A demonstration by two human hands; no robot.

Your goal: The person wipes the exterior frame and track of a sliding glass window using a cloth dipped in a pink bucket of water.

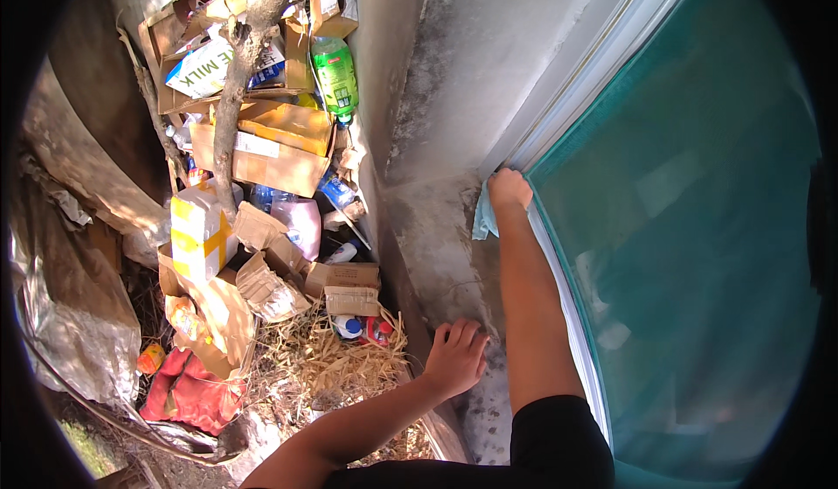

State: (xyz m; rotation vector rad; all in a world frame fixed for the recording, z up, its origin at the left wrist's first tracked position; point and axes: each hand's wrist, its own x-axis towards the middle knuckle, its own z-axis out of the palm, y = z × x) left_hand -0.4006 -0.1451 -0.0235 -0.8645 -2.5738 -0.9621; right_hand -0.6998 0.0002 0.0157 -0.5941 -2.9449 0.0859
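At the corner of the white window frame (569, 96), my right hand (511, 190) grips a light blue cloth (484, 214), part of which hangs out on the left side. The fingers of my right hand are curled, and the rest of the cloth is hidden under them. My left hand (457, 357) rests with bent, spread fingers on the edge of the concrete sill (452, 266) and holds nothing. A green mesh screen (674, 240) fills the frame to the right of my right arm.
Left of the sill lie cardboard boxes (275, 168), a green plastic bottle (335, 76), a taped white foam box (200, 230), a red cloth-like item (193, 394) and dry leaves (327, 364). A tree branch (229, 109) rises over the pile.
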